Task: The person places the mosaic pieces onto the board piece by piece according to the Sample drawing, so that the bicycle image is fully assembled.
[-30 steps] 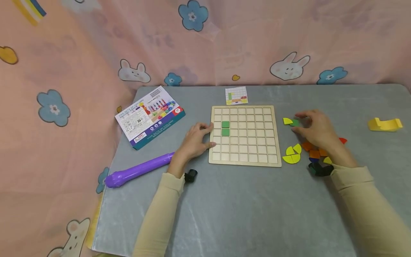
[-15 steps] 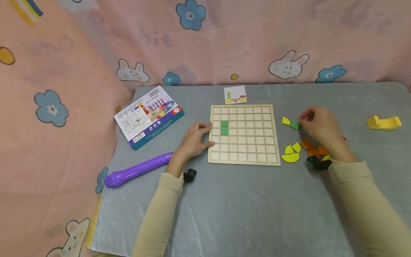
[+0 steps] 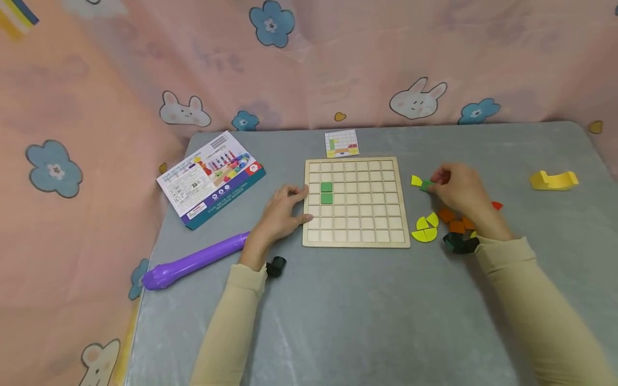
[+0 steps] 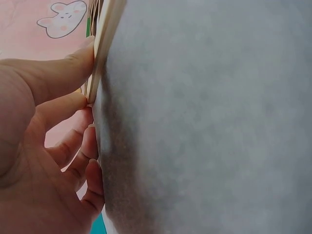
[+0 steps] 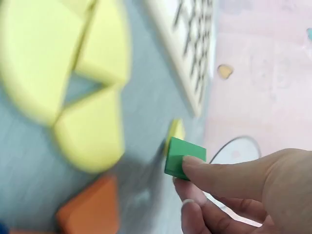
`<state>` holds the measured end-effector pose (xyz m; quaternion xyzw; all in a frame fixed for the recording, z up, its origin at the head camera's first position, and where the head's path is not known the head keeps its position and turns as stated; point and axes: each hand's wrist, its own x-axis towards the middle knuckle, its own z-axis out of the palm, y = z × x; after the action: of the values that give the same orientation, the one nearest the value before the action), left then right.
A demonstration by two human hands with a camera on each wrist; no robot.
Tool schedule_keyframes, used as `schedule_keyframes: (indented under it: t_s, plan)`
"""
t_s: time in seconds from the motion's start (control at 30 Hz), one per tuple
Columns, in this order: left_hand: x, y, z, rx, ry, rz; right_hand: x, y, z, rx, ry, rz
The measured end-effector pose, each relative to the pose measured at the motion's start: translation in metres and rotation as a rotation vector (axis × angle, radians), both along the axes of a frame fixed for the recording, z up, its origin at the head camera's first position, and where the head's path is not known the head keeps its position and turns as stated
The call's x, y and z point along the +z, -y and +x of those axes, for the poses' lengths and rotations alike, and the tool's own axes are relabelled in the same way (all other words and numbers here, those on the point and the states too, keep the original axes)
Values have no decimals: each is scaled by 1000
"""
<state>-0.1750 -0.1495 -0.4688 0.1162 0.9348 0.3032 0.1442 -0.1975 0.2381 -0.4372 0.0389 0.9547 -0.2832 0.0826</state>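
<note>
A square wooden grid board (image 3: 356,247) lies on the grey table, with two green square tiles (image 3: 326,193) one above the other in its cells. My left hand (image 3: 280,212) rests at the board's left edge, thumb and index finger spread apart and touching it. In the left wrist view the thumb (image 4: 73,66) lies against the board's side (image 4: 105,46). To the right of the board, my right hand (image 3: 458,187) pinches a green square tile (image 5: 181,158) between thumb and fingers. A yellow quarter-circle piece (image 3: 416,180) lies just left of that tile.
Yellow pieces (image 3: 425,235), orange pieces (image 3: 456,225) and a red piece (image 3: 497,205) lie near my right wrist. A pattern card (image 3: 341,143) sits behind the board. Leftward are a boxed toy set (image 3: 211,179) and a purple tube (image 3: 195,262); a yellow stand (image 3: 553,180) is far right.
My right hand has gone from reaching over the green tile with parted fingers to pinching it. The left hand stays at the board's edge. The head view has shifted slightly.
</note>
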Motion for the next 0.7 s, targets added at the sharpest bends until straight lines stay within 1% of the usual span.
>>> schedule_keyframes:
  t_s: [0.1, 0.2, 0.3, 0.4, 0.53, 0.7]
  plan:
    - [1, -2, -2, -8, 6, -7, 4, 10, 2, 23, -73, -28]
    - [2, -3, -2, -8, 10, -8, 5, 28, 4, 63, -149, -78]
    - [2, -3, -2, -6, 9, -7, 4, 52, 6, 103, -186, -150]
    - [1, -3, -2, -5, 4, -6, 1, 77, 8, 137, -184, -223]
    - [1, -2, -2, 1, 7, -6, -4, 111, 11, 181, -162, -295]
    - [1, 0, -3, 10, 14, -11, -13, 150, 15, 229, -128, -348]
